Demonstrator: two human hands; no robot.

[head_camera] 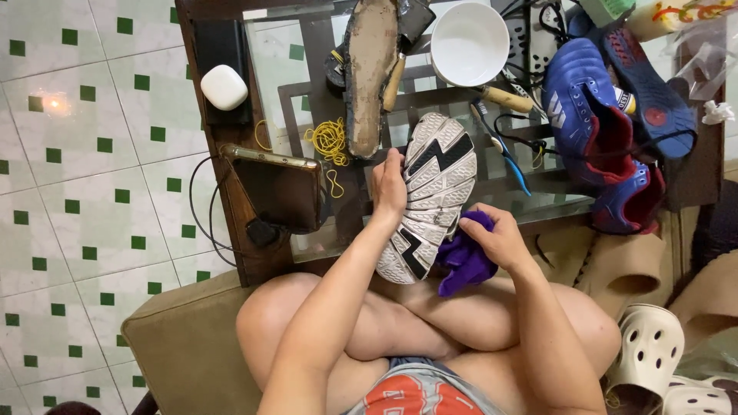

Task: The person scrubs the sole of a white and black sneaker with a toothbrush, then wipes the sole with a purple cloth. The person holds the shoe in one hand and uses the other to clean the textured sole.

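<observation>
My left hand (390, 188) grips the side of a sneaker (430, 192) turned sole-up, its grey and black tread facing me, held over the near edge of a glass table (292, 84). My right hand (498, 234) clutches a purple cloth (465, 265) pressed against the heel end of the sole. Both hands hover above my crossed bare legs.
On the table lie a detached dirty shoe sole (369, 73), a white bowl (469, 42), a blue and red football boot (596, 123), yellow rubber bands (329, 140), blue-handled pliers (503, 150), a phone (278, 188) and a white earbud case (224, 86). White clogs (653, 350) sit at the right. Green-dotted tile floor at the left.
</observation>
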